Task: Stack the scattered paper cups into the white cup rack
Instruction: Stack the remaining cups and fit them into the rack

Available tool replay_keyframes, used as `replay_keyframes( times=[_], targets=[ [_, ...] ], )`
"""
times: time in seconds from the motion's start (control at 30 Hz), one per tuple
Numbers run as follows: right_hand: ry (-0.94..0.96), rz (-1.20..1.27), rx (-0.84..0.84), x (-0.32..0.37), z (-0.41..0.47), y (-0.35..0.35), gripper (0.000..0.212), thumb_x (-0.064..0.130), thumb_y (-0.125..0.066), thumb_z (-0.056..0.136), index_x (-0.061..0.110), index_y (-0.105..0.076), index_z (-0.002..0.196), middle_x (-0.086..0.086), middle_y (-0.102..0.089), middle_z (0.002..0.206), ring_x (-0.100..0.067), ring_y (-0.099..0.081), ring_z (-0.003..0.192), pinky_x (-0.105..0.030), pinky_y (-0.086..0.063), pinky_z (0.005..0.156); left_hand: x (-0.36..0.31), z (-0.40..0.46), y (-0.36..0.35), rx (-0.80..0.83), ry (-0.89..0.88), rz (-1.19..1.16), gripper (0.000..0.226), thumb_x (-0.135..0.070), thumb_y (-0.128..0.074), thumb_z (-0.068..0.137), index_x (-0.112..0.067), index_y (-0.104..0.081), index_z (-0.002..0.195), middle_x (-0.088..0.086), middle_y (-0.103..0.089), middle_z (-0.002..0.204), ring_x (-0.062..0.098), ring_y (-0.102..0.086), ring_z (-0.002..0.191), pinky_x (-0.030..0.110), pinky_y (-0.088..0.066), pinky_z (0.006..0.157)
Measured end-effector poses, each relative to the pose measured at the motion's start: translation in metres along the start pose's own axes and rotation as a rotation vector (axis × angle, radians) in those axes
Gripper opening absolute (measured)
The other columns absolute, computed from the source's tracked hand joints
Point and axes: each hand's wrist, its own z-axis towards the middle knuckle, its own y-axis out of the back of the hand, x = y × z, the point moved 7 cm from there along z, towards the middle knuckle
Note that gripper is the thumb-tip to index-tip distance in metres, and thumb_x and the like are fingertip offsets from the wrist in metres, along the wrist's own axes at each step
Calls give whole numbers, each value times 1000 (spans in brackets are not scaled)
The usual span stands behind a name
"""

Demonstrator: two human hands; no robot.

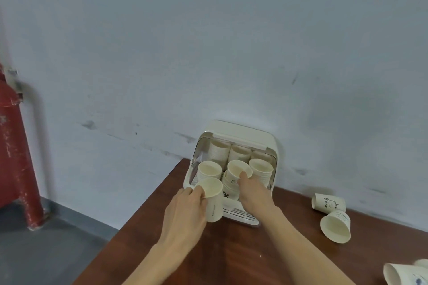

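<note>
The white cup rack (274,146) stands against the wall at the back of the brown table (266,250), its lid raised. Several stacks of cream paper cups fill it. My left hand (185,213) grips one paper cup (212,199) upright at the rack's front left corner. My right hand (253,192) holds another cup (238,170) over the middle front stack, thumb on its rim. Two loose cups lie on their sides at the right: one printed "Bear" (327,201) and one with its mouth toward me (335,227).
More cups (403,273) lie at the table's bottom right corner, cut off by the frame. A red pipe (16,146) stands on the grey floor at the left. The table's left edge runs diagonally below my left arm.
</note>
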Motion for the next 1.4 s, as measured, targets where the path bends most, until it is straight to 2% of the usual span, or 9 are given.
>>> replay_keyframes(
  times=[0.1, 0.3, 0.47, 0.63, 0.8, 1.17, 1.23, 1.3, 1.4],
  targets=[
    [3, 21, 56, 1, -1, -15, 23, 9, -31, 93, 7, -39, 115, -17, -57, 110, -36, -56, 97, -41, -37, 70, 0, 4, 1, -9, -9, -11, 15, -31, -42, 99, -23, -53, 103, -11, -53, 91, 11, -47, 87, 24, -34, 68],
    [17, -18, 65, 1, -2, -27, 30, 6, -33, 91, 6, -37, 121, -19, -57, 114, -38, -57, 102, -41, -35, 71, 0, 22, 10, -50, -22, -6, 13, -30, -46, 98, -21, -55, 101, -9, -53, 87, 14, -51, 86, 31, -46, 74],
    [11, -61, 50, -4, -4, -27, 34, 7, -34, 93, 4, -36, 127, -18, -58, 118, -38, -58, 106, -51, -40, 87, -2, 55, 23, -149, -11, -12, 12, -22, -49, 95, -16, -59, 98, -1, -59, 85, 20, -53, 82, 35, -47, 71],
    [67, -117, -21, -2, -2, -34, 30, 10, -35, 94, 3, -37, 123, -18, -60, 114, -36, -62, 97, -36, -34, 63, -9, 85, 17, -217, -47, 20, 14, -15, -48, 96, -11, -60, 100, 4, -58, 83, 22, -50, 79, 33, -41, 65],
    [100, -155, -77, 1, -4, -34, 28, 12, -35, 97, 2, -39, 123, -18, -62, 110, -36, -63, 94, -36, -33, 62, -8, 99, -12, -190, -107, 149, 5, -3, -63, 85, -8, -62, 88, 7, -59, 74, 25, -49, 69, 31, -35, 55],
    [103, -170, -118, 0, -3, -37, 34, 13, -37, 98, -1, -37, 129, -19, -63, 109, -39, -63, 91, -38, -33, 61, 12, 95, -61, -4, -133, 413, 27, 2, -83, 58, -13, -62, 65, 5, -57, 59, 25, -53, 55, 27, -30, 48],
    [94, -175, -110, -1, -3, -37, 36, 11, -37, 97, -1, -35, 131, -18, -62, 109, -39, -63, 92, -38, -33, 61, 12, 94, -62, 25, -110, 432, 21, 0, -78, 66, -14, -62, 66, 6, -60, 63, 26, -55, 59, 28, -29, 51],
    [87, -171, -98, -1, -3, -36, 38, 10, -37, 97, -2, -34, 133, -19, -62, 111, -39, -63, 93, -38, -32, 62, 11, 94, -63, 50, -107, 433, 11, -6, -62, 85, -14, -65, 77, 6, -65, 80, 26, -58, 76, 30, -31, 58],
    [62, -117, -86, -4, -4, -34, 43, 8, -39, 95, -2, -30, 136, -18, -61, 111, -39, -63, 90, -38, -33, 61, 10, 93, -61, 71, -87, 427, 16, -13, -51, 94, -13, -65, 88, 7, -66, 96, 27, -58, 91, 31, -36, 67]
  ],
)
